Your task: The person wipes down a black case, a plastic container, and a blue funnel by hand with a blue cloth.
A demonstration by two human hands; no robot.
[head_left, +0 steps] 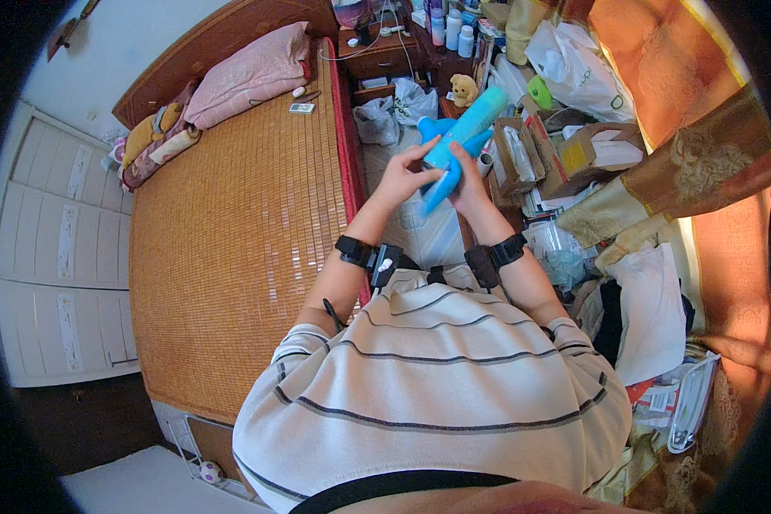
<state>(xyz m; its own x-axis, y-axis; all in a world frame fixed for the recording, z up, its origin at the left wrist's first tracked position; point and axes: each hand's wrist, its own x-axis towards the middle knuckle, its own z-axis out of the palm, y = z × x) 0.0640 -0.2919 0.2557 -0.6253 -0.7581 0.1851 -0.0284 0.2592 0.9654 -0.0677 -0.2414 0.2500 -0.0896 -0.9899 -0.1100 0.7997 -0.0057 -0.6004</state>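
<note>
In front of me, over the gap beside the bed, both hands are at a turquoise cylinder (482, 115) that tilts up to the right. A bright blue item (443, 189) with fin-like pointed parts lies against and beneath it; its lower end is blurred, and its exact kind is unclear. My left hand (405, 172) grips the near left side with thumb and fingers. From the right, my right hand (468, 177) holds the blue item, its thumb on the upper side. Some fingers are hidden underneath. Each wrist wears a black strap with a small box.
The bed with a bamboo mat (238, 238) lies left, a pink pillow (250, 74) at its head. Ahead stand a wooden nightstand (379, 61) and plastic bags (414, 103). Cardboard boxes (601, 151), a yellow plush dog (464, 90) and a curtain (694, 154) are to the right.
</note>
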